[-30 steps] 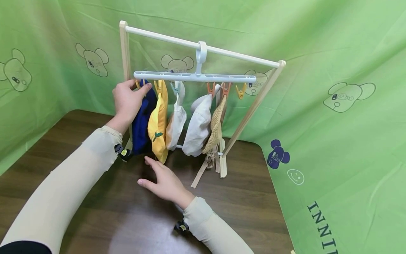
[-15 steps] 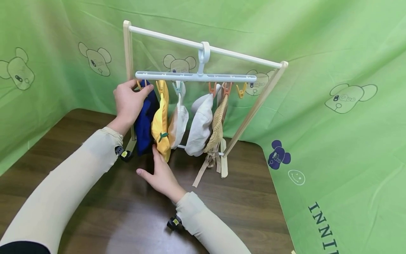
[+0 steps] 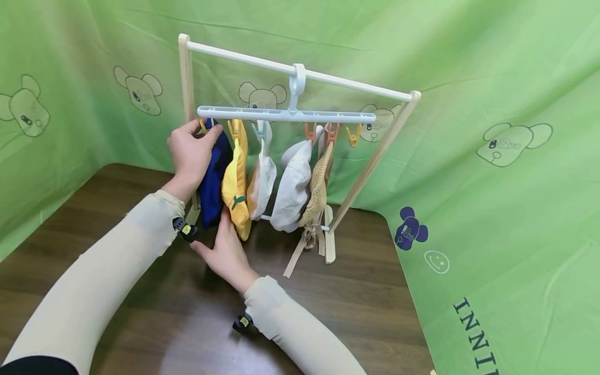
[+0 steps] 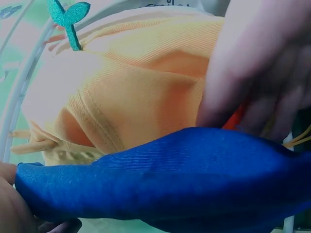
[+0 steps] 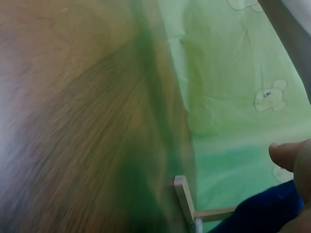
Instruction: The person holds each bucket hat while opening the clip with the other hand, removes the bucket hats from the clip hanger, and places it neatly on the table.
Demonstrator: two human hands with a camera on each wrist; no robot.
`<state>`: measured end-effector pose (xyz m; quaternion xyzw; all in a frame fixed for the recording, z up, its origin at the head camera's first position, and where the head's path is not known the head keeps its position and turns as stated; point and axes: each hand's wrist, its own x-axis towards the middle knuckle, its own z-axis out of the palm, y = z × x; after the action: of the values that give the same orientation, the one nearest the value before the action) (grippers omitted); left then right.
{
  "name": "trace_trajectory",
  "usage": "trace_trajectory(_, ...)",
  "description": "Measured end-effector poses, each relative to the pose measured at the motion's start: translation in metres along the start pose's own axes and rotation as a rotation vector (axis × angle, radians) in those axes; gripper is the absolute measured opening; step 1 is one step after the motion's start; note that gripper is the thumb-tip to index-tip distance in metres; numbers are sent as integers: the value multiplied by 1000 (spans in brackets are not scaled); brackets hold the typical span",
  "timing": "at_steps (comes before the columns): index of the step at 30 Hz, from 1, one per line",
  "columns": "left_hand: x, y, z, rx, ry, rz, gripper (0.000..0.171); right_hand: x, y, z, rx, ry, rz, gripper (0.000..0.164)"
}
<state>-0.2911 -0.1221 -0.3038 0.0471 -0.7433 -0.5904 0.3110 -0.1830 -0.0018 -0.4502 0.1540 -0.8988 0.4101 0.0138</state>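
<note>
A dark blue cloth cap (image 3: 217, 174) hangs at the left end of a pale blue clip hanger (image 3: 244, 113). My left hand (image 3: 191, 151) pinches the yellow clip (image 3: 204, 125) at its top, thumb in front. Lower down, my right hand (image 3: 228, 252) has its straight fingers between the blue cap and a yellow hat (image 3: 236, 195) with a green sprout; the fingertips are hidden there. In the left wrist view the blue cap (image 4: 160, 179) stretches between the left hand (image 4: 14, 204) and the right hand (image 4: 257, 63). The right wrist view shows the right thumb (image 5: 286, 155) raised.
Further right hang a white-and-tan hat (image 3: 262, 182), a white hat (image 3: 291, 192) and a straw hat (image 3: 319, 182) with ribbons. A yellow clip (image 3: 353, 136) hangs bare. The hanger hooks on a wooden rack (image 3: 375, 156) on a brown table (image 3: 365, 291), before a green curtain.
My right hand has moved left and up, so its fingers now reach in between the blue cap and the yellow hat. The left hand has stayed at the clip.
</note>
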Motion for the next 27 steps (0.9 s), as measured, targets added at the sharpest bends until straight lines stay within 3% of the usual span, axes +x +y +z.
trace_trajectory(5,0,-1,1,4,20,0,29,8,-7,6,47,77,43,106)
trace_trajectory(11,0,-1,2,6,26,3,31,19,-3,3,-58,167,43,91)
trace_trajectory(21,1,-2,-2,-43,-6,-24,35,20,14,-8,-131,225,-142,49)
trace_trajectory(27,2,-2,-3,-28,-18,-24,36,18,20,-13,-126,286,-232,38)
